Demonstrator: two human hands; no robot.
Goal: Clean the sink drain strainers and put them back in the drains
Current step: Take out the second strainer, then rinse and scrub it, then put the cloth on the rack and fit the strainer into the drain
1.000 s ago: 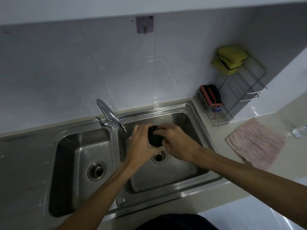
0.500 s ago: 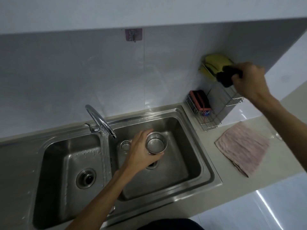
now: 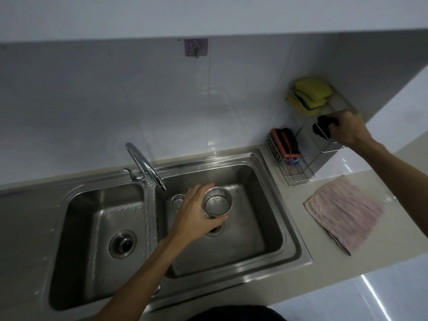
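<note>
My left hand grips a steel cup-shaped drain strainer over the right basin, its hollow side facing up, just above the right drain, which the hand partly hides. A second small strainer lies on the basin floor left of that hand. The left basin's drain is dark in the middle. My right hand holds a black scrubber at the upper tier of the wire rack.
A curved tap stands between the basins. The rack also carries yellow sponges on top and a red-and-black sponge lower down. A pink cloth lies on the counter at the right. A pink hook plate is on the wall.
My right hand left the strainer with the black scrubber, reached up to the rack, then came down to its upper shelf. My left hand stays over the right basin with the strainer.
</note>
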